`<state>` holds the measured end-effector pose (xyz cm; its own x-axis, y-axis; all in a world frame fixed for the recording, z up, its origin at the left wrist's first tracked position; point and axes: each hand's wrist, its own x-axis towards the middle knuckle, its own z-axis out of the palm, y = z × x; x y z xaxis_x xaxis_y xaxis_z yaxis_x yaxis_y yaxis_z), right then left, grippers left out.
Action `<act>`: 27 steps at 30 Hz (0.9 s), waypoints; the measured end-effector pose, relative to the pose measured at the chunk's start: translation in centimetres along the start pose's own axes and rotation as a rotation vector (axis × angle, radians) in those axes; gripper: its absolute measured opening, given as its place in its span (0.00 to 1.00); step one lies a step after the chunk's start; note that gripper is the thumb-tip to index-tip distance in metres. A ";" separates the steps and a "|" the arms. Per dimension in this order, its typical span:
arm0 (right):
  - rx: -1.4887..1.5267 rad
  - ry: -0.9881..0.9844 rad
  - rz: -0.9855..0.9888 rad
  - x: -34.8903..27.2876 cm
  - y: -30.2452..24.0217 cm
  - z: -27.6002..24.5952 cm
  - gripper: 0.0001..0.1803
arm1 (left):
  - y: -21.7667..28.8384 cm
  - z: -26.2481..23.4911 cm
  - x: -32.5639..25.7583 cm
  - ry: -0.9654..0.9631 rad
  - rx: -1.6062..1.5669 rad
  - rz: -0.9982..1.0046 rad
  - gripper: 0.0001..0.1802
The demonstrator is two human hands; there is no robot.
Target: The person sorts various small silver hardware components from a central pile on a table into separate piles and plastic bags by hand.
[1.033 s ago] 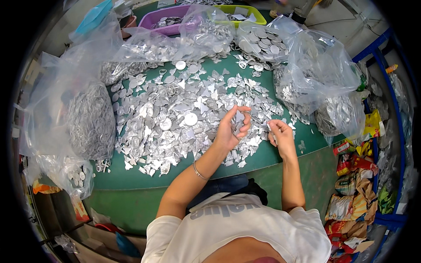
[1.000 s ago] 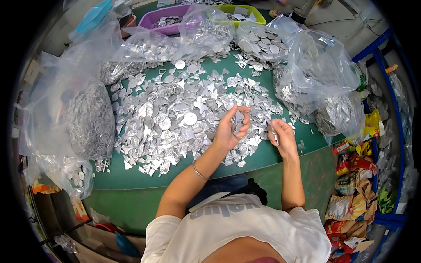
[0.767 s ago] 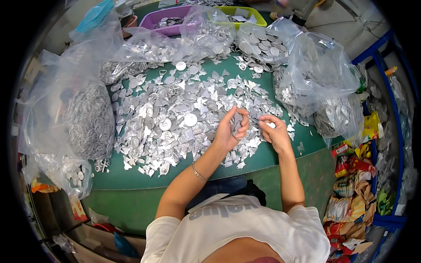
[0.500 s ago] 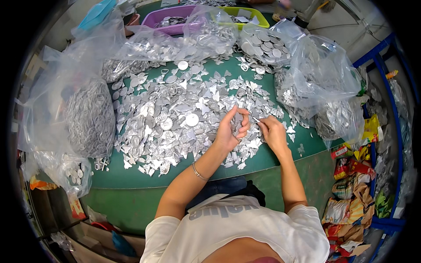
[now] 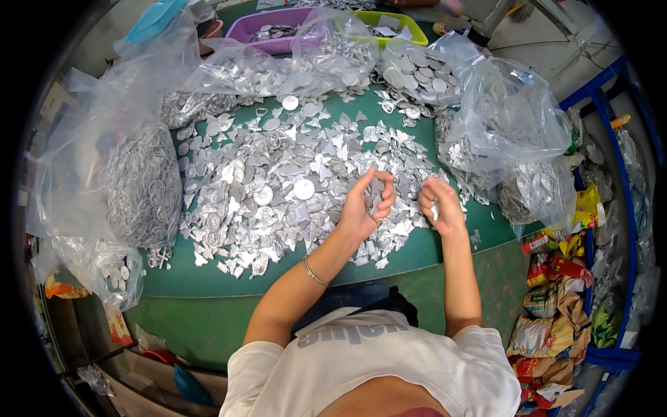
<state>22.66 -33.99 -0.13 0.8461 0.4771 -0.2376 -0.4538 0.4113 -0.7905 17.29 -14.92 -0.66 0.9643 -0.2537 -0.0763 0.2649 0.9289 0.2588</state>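
A broad heap of small flat silver metal pieces [image 5: 278,187], with round, star-like and winged shapes, covers the middle of the green table [image 5: 208,283]. Over the heap's right part, my left hand [image 5: 363,207] is curled, palm turned inward; what its fingers hold, if anything, is hidden. To its right, by the heap's right edge, my right hand [image 5: 445,207] is closed, and a small silver metal piece [image 5: 435,210] shows at its curled fingers. The two hands are apart.
Clear plastic bags of metal parts ring the heap: a left bag [image 5: 142,184], a back bag [image 5: 420,73] of discs, a right bag [image 5: 511,125]. Behind stand a purple basin [image 5: 240,31] and a lime-green basin [image 5: 415,29]. A blue rack [image 5: 629,208] is at right.
My right hand has drawn away from my left, moving a little right and turning, with a small silver metal piece now visible at its fingers. My left hand has stayed nearly still.
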 end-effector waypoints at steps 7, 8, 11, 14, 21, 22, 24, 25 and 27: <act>-1.585 0.332 -0.440 -0.5 1.7 4.0 0.11 | 0.1 -0.2 0.1 0.007 -0.046 0.005 0.19; -1.593 0.339 -0.498 -0.3 1.9 3.9 0.12 | 0.1 -0.2 0.1 0.011 -0.056 0.001 0.19; -1.227 0.338 -0.473 0.1 1.3 2.2 0.09 | 0.1 -0.1 0.0 0.019 -0.055 -0.001 0.18; -0.294 0.244 -0.065 -0.4 -0.8 2.1 0.06 | 0.1 0.0 0.0 0.018 -0.022 0.003 0.17; -0.689 0.235 -0.052 0.3 -0.9 2.9 0.15 | 0.1 -0.1 0.0 -0.003 -0.035 -0.005 0.17; -0.983 0.243 -0.169 0.5 -0.4 3.2 0.16 | 0.1 -0.1 0.0 0.006 -0.036 -0.005 0.17; -1.569 0.250 -0.414 0.8 0.6 3.5 0.17 | 0.1 -0.1 0.0 0.013 -0.021 0.004 0.17; -1.611 0.270 -0.437 0.7 0.8 3.9 0.17 | 0.1 -0.1 0.0 0.015 -0.014 0.007 0.17; -1.678 0.208 -0.502 1.0 0.6 3.7 0.15 | 0.1 -0.2 0.1 -0.007 -0.030 0.008 0.18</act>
<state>22.18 -30.45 1.27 0.8801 0.4136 0.2330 0.4747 -0.7587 -0.4462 17.38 -14.77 -0.82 0.9663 -0.2482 -0.0679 0.2572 0.9384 0.2307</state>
